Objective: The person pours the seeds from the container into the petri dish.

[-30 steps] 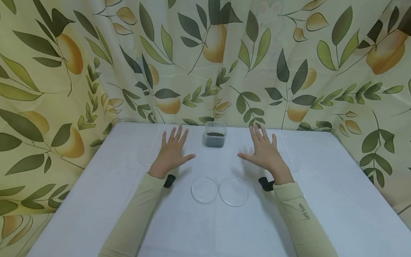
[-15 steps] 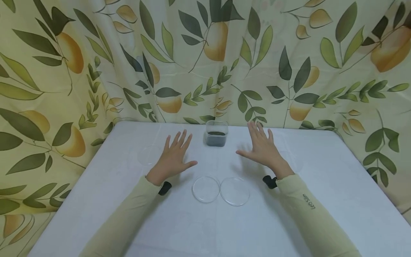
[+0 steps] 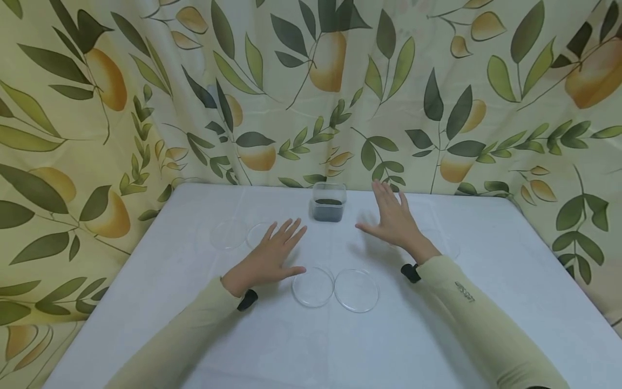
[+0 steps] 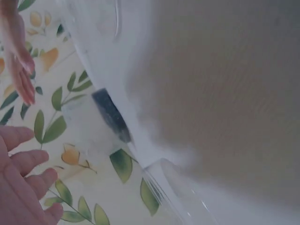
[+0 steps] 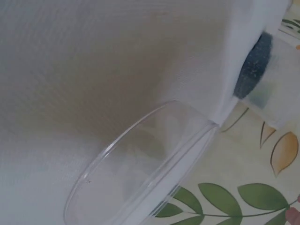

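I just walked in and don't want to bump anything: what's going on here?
Someone's left hand and right hand are held out above a white table, gripping nothing. Two clear round dishes lie side by side between the wrists. A clear box with dark contents stands near the far edge, and fainter clear dishes lie off to both sides.

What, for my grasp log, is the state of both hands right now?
Left hand: open, holding nothing.
Right hand: open, holding nothing.
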### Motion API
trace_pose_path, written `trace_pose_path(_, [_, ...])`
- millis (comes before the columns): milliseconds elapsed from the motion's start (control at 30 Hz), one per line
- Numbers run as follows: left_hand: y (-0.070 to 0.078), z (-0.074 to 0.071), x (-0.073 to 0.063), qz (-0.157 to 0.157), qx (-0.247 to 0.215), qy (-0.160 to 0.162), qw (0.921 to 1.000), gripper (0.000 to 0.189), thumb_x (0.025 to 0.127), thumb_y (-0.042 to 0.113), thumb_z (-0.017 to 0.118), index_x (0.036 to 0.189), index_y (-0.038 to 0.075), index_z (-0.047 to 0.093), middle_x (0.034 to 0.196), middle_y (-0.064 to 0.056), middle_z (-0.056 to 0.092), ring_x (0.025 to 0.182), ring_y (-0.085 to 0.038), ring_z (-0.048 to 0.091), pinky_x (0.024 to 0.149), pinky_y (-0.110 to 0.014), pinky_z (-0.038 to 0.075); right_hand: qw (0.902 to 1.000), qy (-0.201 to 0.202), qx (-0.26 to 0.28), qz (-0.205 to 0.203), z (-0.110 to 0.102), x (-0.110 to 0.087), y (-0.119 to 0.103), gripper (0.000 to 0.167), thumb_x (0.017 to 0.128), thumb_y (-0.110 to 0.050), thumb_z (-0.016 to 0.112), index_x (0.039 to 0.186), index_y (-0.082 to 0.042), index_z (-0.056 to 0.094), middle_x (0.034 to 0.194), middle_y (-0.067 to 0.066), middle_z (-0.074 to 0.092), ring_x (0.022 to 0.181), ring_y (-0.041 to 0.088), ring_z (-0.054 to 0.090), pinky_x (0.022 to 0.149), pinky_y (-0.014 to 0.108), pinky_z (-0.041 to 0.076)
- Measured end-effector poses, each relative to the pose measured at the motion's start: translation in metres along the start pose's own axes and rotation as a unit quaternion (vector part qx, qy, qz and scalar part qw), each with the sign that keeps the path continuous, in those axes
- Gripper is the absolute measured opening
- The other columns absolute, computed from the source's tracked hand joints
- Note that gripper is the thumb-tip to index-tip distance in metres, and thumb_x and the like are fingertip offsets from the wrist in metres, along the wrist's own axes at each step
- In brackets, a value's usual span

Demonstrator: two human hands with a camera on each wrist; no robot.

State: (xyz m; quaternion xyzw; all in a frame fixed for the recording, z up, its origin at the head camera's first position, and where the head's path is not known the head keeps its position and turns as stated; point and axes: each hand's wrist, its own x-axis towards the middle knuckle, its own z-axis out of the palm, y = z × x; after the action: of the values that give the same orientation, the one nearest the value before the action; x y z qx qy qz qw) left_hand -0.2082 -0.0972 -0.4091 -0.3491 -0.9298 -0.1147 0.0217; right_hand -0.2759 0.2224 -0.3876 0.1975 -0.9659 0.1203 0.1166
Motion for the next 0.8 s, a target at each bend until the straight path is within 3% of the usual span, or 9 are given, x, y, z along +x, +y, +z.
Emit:
trace_pose_path(267, [0.011,0.004,-0.005,0.073,0.024,-0.042,0.9962,0.089,0.084,0.059,0.057,0.150,0.012,0.021,0.157,-0.009,0.021,0.146,-0.026,0.015,0.119,-0.048,0.012,0.9997,-0.009,0.006,-0.023,0.006,0.012,0.001,0.107,0.074,-0.053,0.070,0.149,-0.001,0.014,0.155,0.018,0.020,0.144,0.036,0.018,0.111,0.067,0.010])
trace_pose_path(567, [0.011,0.011,-0.008,0.097,0.072,-0.054,0.9912,0.087,0.077,0.067,0.059,0.143,0.014,0.038,0.146,-0.006,0.041,0.136,-0.023,0.037,0.116,-0.042,0.025,0.9980,-0.048,0.022,-0.033,0.006,0.032,-0.005,0.104,0.076,-0.052,0.070,0.149,-0.001,0.016,0.155,0.018,0.022,0.144,0.035,0.016,0.112,0.065,0.011])
trace_pose_path(800, [0.011,0.015,-0.008,0.107,0.080,-0.045,0.9900,0.089,0.073,0.069,0.061,0.139,0.012,0.042,0.137,-0.005,0.049,0.127,-0.022,0.045,0.111,-0.042,0.032,0.9909,-0.081,0.107,-0.003,0.012,0.053,-0.007,0.103,0.075,-0.043,0.075,0.149,-0.001,0.017,0.154,0.019,0.024,0.141,0.036,0.024,0.114,0.056,0.020])
